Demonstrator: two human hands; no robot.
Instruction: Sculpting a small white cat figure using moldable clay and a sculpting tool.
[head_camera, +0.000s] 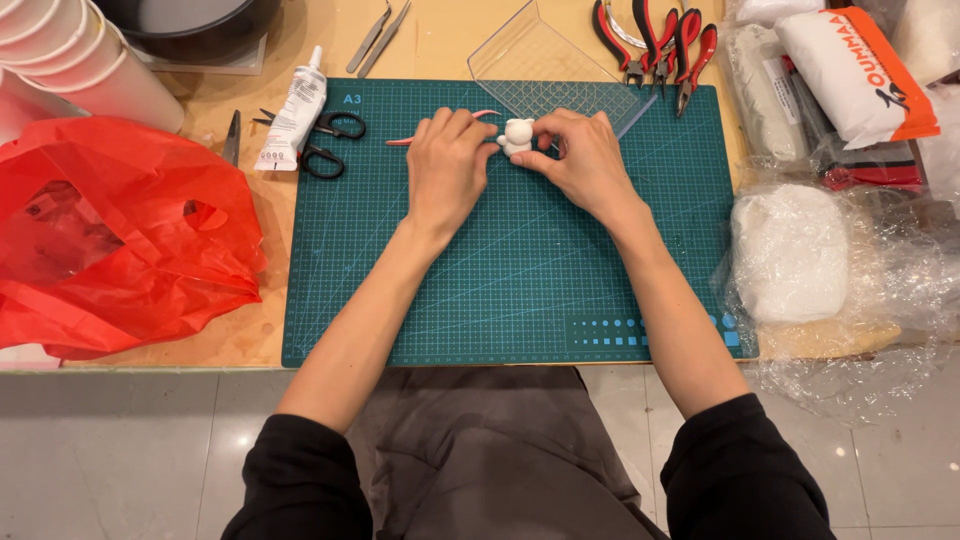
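Observation:
A small white clay figure (518, 135) with two round ears stands on the green cutting mat (500, 290), near its far edge. My right hand (580, 160) pinches the figure from the right with its fingertips. My left hand (447, 165) lies just left of the figure and holds a thin pink modelling tool (400, 141), whose tip points toward the figure. Both forearms come out of black sleeves.
A red plastic bag (120, 230) lies at the left. Scissors (330, 140) and a white tube (295, 115) sit by the mat's far left corner. Also here: tweezers (378, 38), a clear acrylic sheet (545, 65), red-handled pliers (660, 45), and wrapped white clay (790, 250) at the right.

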